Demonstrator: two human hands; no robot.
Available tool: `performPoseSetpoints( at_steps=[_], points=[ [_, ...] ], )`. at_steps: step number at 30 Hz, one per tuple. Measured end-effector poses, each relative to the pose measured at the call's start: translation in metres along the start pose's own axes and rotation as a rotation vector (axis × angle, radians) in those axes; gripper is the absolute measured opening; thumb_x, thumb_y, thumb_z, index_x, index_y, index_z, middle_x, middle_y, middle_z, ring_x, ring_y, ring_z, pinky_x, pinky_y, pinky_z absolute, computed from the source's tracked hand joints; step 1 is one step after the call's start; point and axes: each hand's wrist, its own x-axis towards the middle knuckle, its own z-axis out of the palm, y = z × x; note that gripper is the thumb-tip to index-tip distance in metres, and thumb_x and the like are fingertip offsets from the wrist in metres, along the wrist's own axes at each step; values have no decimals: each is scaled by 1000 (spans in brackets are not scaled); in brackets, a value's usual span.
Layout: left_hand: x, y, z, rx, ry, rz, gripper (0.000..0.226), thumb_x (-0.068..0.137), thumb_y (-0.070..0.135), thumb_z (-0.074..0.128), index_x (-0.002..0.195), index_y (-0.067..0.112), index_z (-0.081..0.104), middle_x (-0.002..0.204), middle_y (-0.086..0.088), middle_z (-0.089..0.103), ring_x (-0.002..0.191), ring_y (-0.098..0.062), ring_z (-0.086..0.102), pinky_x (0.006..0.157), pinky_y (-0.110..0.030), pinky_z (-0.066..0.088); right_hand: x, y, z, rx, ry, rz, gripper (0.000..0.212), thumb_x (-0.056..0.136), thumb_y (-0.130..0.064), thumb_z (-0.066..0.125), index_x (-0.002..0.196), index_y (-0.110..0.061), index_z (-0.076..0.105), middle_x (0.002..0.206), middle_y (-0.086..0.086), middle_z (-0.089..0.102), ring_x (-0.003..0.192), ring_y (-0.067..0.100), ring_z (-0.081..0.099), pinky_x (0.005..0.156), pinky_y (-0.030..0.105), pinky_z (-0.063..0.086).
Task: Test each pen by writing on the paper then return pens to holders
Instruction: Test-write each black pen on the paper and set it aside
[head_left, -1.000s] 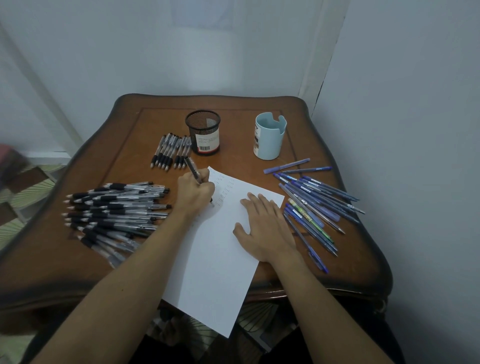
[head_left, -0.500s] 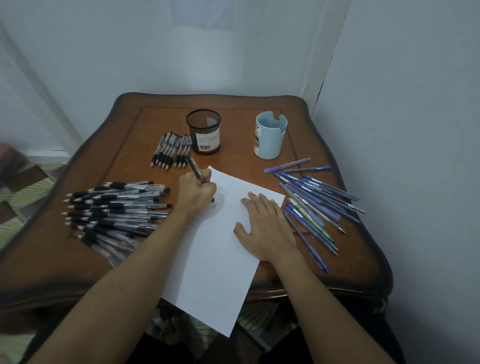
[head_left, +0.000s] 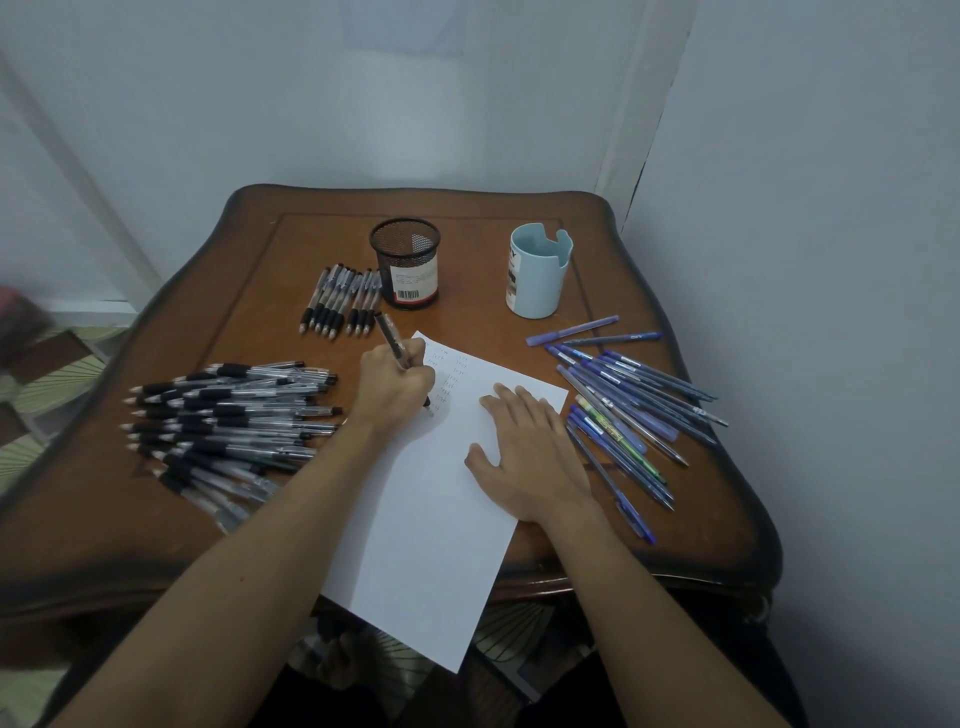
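My left hand (head_left: 394, 389) grips a black pen (head_left: 390, 336) with its tip down on the white paper (head_left: 431, 545), beside small rows of written words near the sheet's top. My right hand (head_left: 530, 457) lies flat on the paper's right side, fingers spread. A black mesh holder (head_left: 405, 270) and a light blue holder (head_left: 537, 278) stand at the back of the table. Both look empty of pens.
A big heap of black pens (head_left: 228, 415) lies left of the paper, and a short row of black pens (head_left: 340, 301) lies beside the mesh holder. Several blue pens (head_left: 628, 410) are spread out on the right. The paper overhangs the wooden table's (head_left: 130, 519) front edge.
The left hand and pen shifted very slightly while writing. The right hand has stayed flat on the paper.
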Motion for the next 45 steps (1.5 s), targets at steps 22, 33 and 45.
performPoseSetpoints(
  at_steps=[22, 33, 45],
  points=[
    [8, 13, -20, -148, 84, -65, 37, 106, 46, 40, 107, 18, 64, 57, 0, 53, 46, -5, 47, 49, -25, 41, 1, 1, 2, -25, 10, -1, 70, 91, -61, 28, 154, -31, 23, 166, -6, 12, 154, 18, 7, 115, 35, -8],
    [39, 13, -67, 62, 223, -257, 32, 107, 38, 43, 120, 20, 66, 83, -3, 62, 62, -13, 50, 60, -29, 47, 0, 0, 1, -17, 32, -2, 63, 97, -57, 36, 153, -30, 25, 166, -6, 14, 153, 17, 8, 114, 33, -9],
    [97, -16, -93, 384, 419, -415, 37, 88, -8, 65, 125, -5, 65, 134, -20, 59, 120, -32, 59, 92, -27, 47, 1, 0, 0, -19, 13, 1, 71, 89, -63, 24, 153, -32, 23, 166, -9, 12, 153, 15, 7, 115, 34, -9]
  ],
)
